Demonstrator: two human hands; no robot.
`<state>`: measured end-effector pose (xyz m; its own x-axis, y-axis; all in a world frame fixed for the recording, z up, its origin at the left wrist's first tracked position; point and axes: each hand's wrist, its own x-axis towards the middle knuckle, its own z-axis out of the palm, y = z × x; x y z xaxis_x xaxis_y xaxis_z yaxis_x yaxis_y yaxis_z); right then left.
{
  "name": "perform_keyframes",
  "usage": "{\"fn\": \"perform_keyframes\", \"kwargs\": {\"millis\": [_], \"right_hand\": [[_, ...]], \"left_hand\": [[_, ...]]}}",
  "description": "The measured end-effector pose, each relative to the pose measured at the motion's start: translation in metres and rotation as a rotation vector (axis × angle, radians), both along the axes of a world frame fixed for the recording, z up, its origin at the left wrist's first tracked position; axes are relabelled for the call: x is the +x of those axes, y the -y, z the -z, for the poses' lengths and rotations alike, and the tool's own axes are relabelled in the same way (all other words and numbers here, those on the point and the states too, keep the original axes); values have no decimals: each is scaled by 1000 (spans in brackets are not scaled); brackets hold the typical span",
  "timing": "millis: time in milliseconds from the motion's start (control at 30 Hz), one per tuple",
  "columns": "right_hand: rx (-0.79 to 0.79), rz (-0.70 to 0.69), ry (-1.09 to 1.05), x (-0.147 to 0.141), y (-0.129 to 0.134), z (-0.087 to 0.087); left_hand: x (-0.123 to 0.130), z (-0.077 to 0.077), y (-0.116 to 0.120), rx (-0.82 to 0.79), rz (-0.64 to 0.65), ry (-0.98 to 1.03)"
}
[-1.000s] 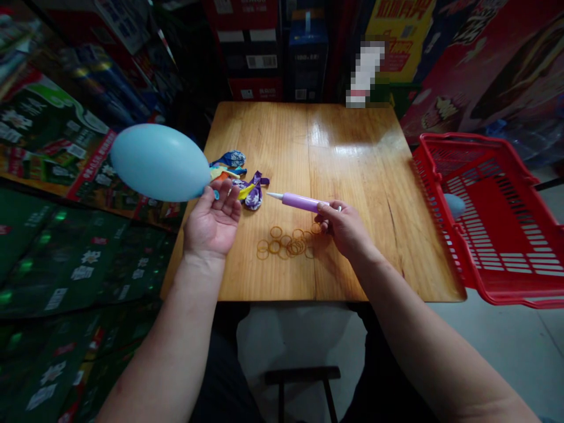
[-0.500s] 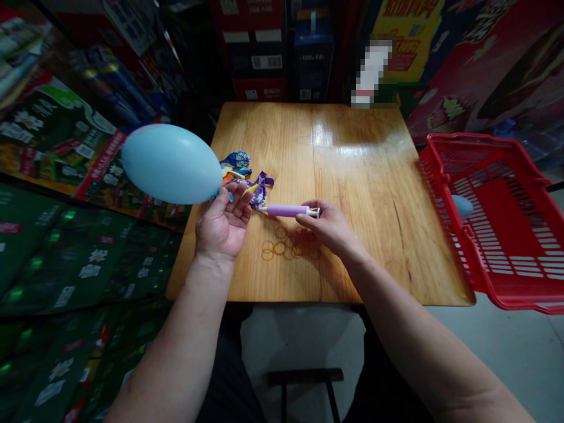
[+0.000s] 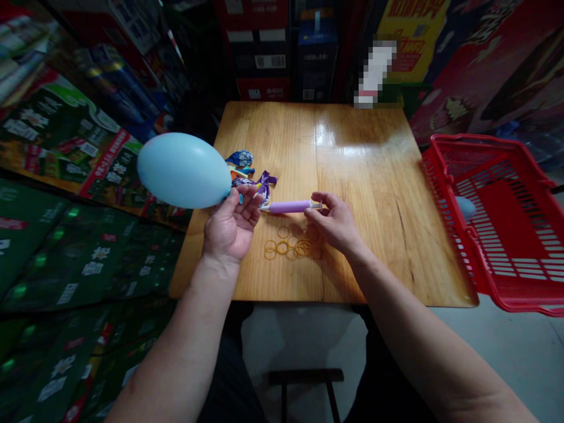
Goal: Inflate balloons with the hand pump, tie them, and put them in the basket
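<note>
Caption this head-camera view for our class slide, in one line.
Left hand holds an inflated pale blue balloon by its neck, right hand at a lilac hand pump, over a wooden table.

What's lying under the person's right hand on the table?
Rubber bands lie on the wooden table below and beside the right hand. Any bands directly beneath the palm are hidden by the hand and its shadow.
</note>
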<state>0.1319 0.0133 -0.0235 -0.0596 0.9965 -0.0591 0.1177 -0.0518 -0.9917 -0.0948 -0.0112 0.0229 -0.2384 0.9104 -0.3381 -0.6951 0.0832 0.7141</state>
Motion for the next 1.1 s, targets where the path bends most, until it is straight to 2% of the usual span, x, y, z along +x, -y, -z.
{"fn": "perform_keyframes", "kwargs": {"millis": [167,267,367,433,500,667,767,867,1100], "right_hand": [[109,-4,152,1,1,-5],[259,78,288,0,6,-13],[348,105,272,-5,17,-22],[310,59,202,-10,26,-25],[198,-8,94,-16,33,-25],[-81,-173,-319,-26,37,-17],[-116,-216,-452,-29,37,-16],[-99,-209,-499,-30,38,-17],[-160,-210,-525,-26,39,-15]], "left_hand": [[6,0,1,-6,14,11],[12,2,4,4,54,-12],[21,4,8,21,98,-33],[27,6,11,41,127,-33],[34,8,14,56,150,-26],[50,16,20,78,179,-49],[61,20,25,83,238,-64],[71,21,29,99,292,-53],[77,20,33,153,294,-72]]}}
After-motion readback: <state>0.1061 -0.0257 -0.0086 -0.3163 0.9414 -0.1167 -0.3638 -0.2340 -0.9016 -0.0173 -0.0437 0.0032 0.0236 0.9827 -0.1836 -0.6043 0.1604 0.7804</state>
